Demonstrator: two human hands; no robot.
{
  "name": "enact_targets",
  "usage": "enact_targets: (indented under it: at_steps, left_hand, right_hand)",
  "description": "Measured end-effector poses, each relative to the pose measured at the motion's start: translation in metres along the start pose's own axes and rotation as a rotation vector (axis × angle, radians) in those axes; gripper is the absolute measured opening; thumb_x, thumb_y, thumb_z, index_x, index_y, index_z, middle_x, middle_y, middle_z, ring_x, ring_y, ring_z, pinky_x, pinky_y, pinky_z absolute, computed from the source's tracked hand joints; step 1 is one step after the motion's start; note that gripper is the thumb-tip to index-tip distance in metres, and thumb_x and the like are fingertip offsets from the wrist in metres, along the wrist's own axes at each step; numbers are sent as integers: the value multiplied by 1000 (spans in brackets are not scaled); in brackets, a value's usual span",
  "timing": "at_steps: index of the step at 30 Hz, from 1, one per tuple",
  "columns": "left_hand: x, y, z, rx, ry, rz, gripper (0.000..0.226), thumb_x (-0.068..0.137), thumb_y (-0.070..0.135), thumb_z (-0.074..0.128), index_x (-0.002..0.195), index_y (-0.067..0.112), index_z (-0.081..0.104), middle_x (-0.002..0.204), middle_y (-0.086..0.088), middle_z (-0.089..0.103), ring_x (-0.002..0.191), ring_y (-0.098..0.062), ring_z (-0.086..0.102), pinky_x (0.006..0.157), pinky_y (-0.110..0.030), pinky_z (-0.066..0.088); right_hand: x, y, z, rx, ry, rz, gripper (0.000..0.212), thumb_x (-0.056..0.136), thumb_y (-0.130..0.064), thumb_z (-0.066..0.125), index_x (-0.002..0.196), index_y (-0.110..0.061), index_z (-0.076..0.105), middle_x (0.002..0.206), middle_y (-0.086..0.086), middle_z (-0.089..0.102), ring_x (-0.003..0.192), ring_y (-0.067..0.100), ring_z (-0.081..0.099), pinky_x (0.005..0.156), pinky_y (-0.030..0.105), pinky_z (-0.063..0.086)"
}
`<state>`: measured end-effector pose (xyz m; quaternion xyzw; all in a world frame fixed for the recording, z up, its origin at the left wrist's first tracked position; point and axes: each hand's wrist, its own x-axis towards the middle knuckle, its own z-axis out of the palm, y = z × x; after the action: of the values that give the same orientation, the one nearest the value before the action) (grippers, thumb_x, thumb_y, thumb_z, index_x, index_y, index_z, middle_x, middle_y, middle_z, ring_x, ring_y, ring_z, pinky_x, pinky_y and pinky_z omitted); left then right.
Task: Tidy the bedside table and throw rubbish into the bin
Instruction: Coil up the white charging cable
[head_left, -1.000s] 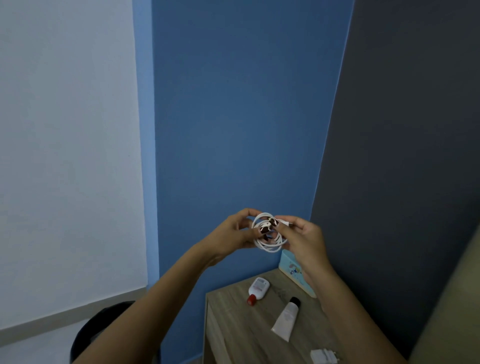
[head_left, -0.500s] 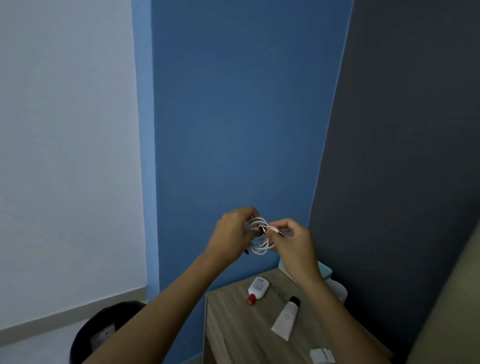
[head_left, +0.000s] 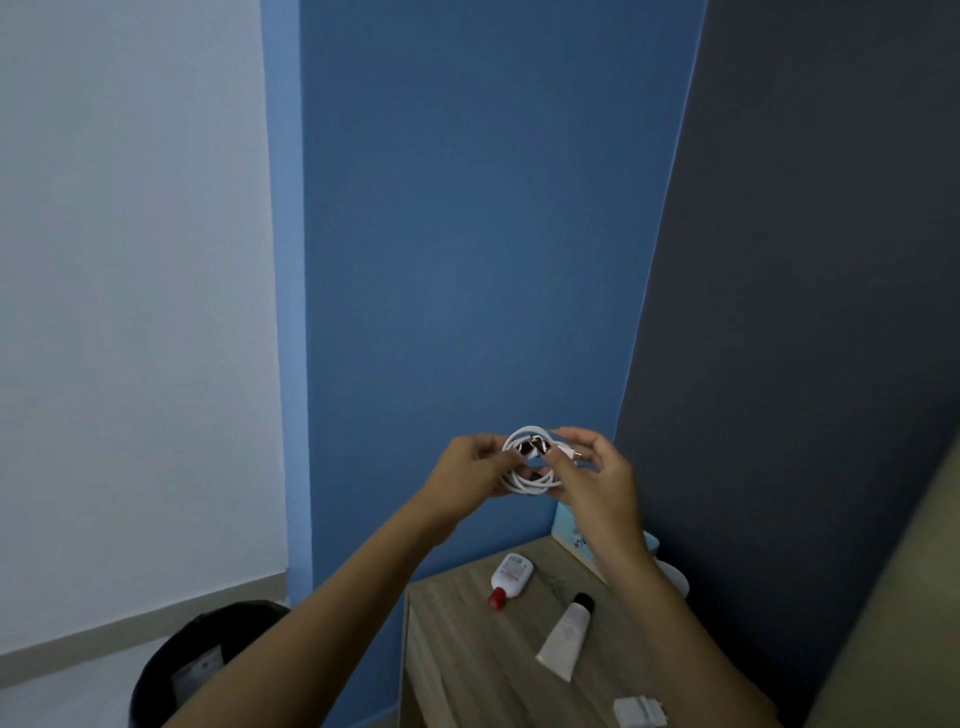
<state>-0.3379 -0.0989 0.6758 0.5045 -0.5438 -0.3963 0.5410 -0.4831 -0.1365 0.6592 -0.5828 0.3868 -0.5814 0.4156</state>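
Since half a second ago, both hands have shifted right with the coil. I see the left hand (head_left: 470, 470) and right hand (head_left: 597, 473) pinching a coiled white cable (head_left: 530, 480), raised above the bedside table (head_left: 467, 654). Left of that table stands a black bin (head_left: 171, 670); a blue wall (head_left: 467, 234) rises behind.

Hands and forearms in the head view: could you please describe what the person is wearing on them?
Both forearms are bare, with no sleeves visible up to the frame edge. The left hand and right hand wear no gloves, and no watch, bracelet or ring is visible. The fingernails carry dark polish.
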Motion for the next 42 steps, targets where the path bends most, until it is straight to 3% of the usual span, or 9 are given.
enact_targets:
  at_steps: [4, 9, 14, 19, 22, 25, 28, 35, 42]
  left_hand:
    - [5, -4, -4, -56, 45, -29, 19, 94, 14, 54, 100, 1, 66, 81, -9, 68, 68, -12, 65, 68, -18, 57]
    - [8, -12, 2, 1, 35, 19, 16, 92, 14, 59, 97, 3, 70, 70, -2, 63, 58, -3, 62, 67, -21, 58]
    - [27, -43, 16, 58, 32, 91, 30, 93, 35, 55, 93, 11, 74, 87, -17, 70, 80, -24, 69, 80, -44, 59]
    - [70, -92, 19, 124, 37, 56, 50, 87, 62, 44, 94, 22, 74, 88, -3, 75, 85, -22, 72, 80, -44, 59]
    - [98, -120, 26, 76, 20, -27, 38, 95, 48, 45, 100, 22, 71, 90, -3, 74, 84, -19, 71, 81, -36, 59]
    - [114, -158, 38, 194, -62, -23, 14, 91, 33, 56, 90, 28, 69, 81, 8, 73, 75, -12, 70, 76, -30, 56]
    - [111, -202, 69, 413, -224, 31, 16, 87, 15, 56, 91, 23, 69, 87, 8, 70, 76, -1, 66, 70, -14, 49]
    - [78, -297, 174, 776, -806, 123, 41, 92, 36, 44, 124, 14, 57, 126, -7, 58, 118, -25, 52, 97, -36, 45]
    - [75, -336, 216, 877, -841, 150, 73, 78, 52, 65, 134, 14, 39, 132, -9, 42, 115, -29, 50, 91, -38, 44]
  right_hand:
    - [-3, -2, -8, -14, -141, 81, 27, 90, -23, 62, 118, -25, 61, 105, 0, 67, 86, 15, 71, 72, 33, 59]
    - [-6, 9, -19, -150, -263, 170, 20, 97, -20, 50, 89, -12, 66, 73, 6, 73, 55, 12, 63, 54, 25, 50]
    - [10, 42, -19, -93, -190, 236, 24, 97, -10, 48, 84, 3, 63, 52, 5, 65, 42, 11, 57, 44, 21, 45]
    - [34, 81, -25, -11, -134, 357, 25, 97, -10, 48, 81, -1, 64, 57, 13, 66, 47, 17, 61, 50, 27, 47]
    - [43, 100, -39, 0, -65, 411, 25, 97, -11, 49, 80, -3, 65, 55, 11, 66, 47, 16, 61, 47, 24, 49]
    - [51, 117, -61, -37, 35, 441, 26, 97, -13, 49, 81, -1, 65, 56, 11, 65, 48, 16, 59, 51, 26, 47]
    - [48, 132, -87, -69, 121, 463, 26, 97, -17, 51, 81, -3, 66, 60, 13, 65, 54, 20, 60, 55, 28, 46]
    - [23, 165, -137, -115, 285, 555, 24, 98, -20, 49, 91, -5, 67, 62, 7, 68, 57, 15, 63, 59, 27, 48]
    - [9, 186, -167, -134, 367, 585, 25, 98, -20, 49, 89, -8, 68, 68, 10, 68, 60, 16, 64, 59, 27, 48]
